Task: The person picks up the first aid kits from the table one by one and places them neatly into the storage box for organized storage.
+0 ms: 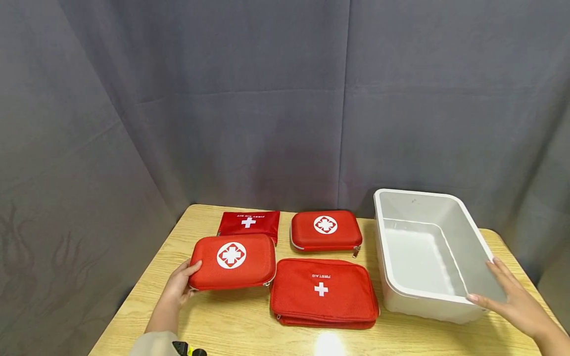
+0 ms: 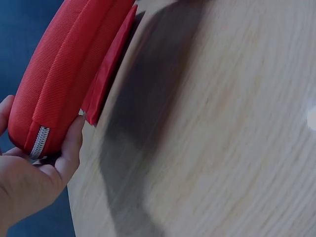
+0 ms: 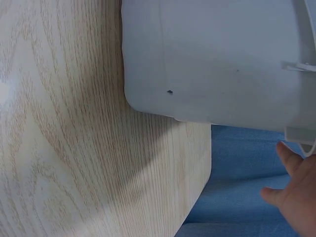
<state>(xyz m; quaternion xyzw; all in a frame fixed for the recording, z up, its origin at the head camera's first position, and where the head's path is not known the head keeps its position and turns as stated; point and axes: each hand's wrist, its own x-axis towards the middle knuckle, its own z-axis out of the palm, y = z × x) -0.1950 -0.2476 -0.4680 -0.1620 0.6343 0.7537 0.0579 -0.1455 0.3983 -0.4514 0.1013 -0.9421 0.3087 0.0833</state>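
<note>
My left hand (image 1: 177, 284) grips the left end of a hard red first aid case (image 1: 254, 277) with a white cross emblem. This case is tilted and held above the table, as the left wrist view shows by its shadow; its zipper end (image 2: 40, 142) sits between thumb and fingers. Over at the right, my right hand (image 1: 518, 301) rests on the near right corner of a white plastic bin (image 1: 392, 277), fingers spread and fairly straight along the rim. In the right wrist view two fingers (image 3: 291, 160) extend outside the bin's wall.
A flat red first aid pouch (image 1: 229, 225) lies behind the held case. Another hard red case (image 1: 303, 237) sits at the back middle, and a soft red first aid bag (image 1: 298, 296) lies in front of it. Grey curtains (image 1: 258, 123) hang behind the wooden table (image 1: 231, 321).
</note>
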